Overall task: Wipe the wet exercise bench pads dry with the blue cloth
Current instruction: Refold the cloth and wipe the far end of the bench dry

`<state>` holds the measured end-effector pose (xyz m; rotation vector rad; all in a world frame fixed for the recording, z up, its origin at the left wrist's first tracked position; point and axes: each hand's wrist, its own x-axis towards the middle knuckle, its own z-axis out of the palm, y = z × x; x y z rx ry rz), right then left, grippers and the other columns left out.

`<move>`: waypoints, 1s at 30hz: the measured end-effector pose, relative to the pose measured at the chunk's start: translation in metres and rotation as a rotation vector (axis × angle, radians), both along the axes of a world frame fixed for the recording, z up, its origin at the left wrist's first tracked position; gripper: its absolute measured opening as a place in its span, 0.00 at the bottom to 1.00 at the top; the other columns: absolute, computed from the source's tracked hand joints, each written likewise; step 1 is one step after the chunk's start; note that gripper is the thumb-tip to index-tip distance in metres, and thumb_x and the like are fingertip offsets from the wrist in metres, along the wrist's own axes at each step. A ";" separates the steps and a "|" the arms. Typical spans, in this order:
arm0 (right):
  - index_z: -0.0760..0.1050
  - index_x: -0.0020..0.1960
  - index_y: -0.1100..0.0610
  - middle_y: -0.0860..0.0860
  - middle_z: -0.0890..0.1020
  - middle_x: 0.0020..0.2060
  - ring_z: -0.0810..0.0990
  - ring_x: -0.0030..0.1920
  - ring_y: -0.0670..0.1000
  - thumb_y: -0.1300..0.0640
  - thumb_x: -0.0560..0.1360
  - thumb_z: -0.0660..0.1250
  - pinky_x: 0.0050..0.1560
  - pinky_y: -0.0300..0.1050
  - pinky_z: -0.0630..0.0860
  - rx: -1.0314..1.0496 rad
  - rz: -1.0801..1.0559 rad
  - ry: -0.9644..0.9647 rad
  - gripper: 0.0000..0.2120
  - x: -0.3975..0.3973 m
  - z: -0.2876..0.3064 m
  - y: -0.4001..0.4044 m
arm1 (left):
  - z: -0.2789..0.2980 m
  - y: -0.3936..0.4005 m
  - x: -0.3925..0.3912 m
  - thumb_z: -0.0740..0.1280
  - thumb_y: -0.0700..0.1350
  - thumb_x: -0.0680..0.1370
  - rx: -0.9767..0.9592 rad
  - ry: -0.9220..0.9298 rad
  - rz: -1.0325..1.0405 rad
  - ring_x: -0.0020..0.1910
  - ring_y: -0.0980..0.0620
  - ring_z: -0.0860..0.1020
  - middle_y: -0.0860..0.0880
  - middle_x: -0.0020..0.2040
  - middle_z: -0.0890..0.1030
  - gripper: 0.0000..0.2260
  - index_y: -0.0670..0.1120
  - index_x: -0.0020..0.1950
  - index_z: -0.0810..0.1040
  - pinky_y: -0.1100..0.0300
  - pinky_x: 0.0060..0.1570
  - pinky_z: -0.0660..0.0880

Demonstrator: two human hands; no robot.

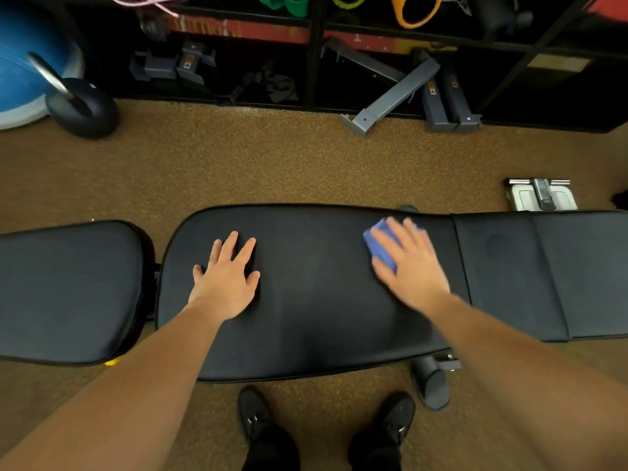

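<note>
A black padded exercise bench lies across the view. Its long middle pad [312, 294] is flanked by a separate pad on the left [68, 290] and a stitched section on the right [550, 273]. My left hand [226, 277] rests flat on the middle pad, fingers spread. My right hand [409, 263] is blurred and presses the folded blue cloth [380, 246] flat onto the right part of that pad. Most of the cloth is hidden under the palm; its left edge sticks out.
Brown speckled floor surrounds the bench. Behind it stands a dark rack with grey metal parts [394, 96] and coloured bands. A blue ball [23, 62] and a black dumbbell [81, 107] are far left. A metal plate [540, 195] lies far right. My black shoes [258, 423] stand below.
</note>
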<state>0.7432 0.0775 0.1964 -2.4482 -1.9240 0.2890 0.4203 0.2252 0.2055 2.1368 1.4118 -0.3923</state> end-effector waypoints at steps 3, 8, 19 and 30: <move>0.59 0.79 0.44 0.51 0.59 0.79 0.53 0.79 0.60 0.38 0.81 0.51 0.77 0.61 0.48 -0.116 -0.181 0.093 0.28 -0.003 0.003 0.068 | -0.006 0.003 -0.027 0.56 0.55 0.84 0.013 0.000 0.063 0.81 0.48 0.40 0.54 0.82 0.40 0.29 0.60 0.82 0.45 0.35 0.75 0.52; 0.57 0.79 0.44 0.49 0.59 0.79 0.51 0.79 0.59 0.39 0.76 0.55 0.78 0.59 0.45 -0.132 0.072 0.102 0.32 -0.104 -0.006 0.112 | -0.012 0.009 -0.078 0.56 0.55 0.84 0.011 0.011 0.115 0.81 0.49 0.40 0.55 0.82 0.41 0.29 0.61 0.81 0.44 0.35 0.75 0.54; 0.61 0.79 0.43 0.47 0.62 0.79 0.53 0.80 0.56 0.44 0.78 0.62 0.77 0.60 0.57 -0.122 0.873 0.085 0.30 -0.138 -0.009 -0.022 | -0.012 0.020 -0.114 0.56 0.52 0.84 0.051 -0.095 0.102 0.81 0.48 0.44 0.51 0.83 0.46 0.28 0.56 0.82 0.48 0.47 0.79 0.51; 0.55 0.80 0.44 0.48 0.58 0.79 0.51 0.79 0.57 0.42 0.80 0.50 0.77 0.59 0.46 -0.114 0.037 0.106 0.28 -0.151 -0.020 0.160 | -0.012 0.029 -0.183 0.54 0.50 0.85 0.092 -0.004 0.269 0.81 0.48 0.41 0.52 0.83 0.45 0.26 0.55 0.82 0.50 0.40 0.77 0.50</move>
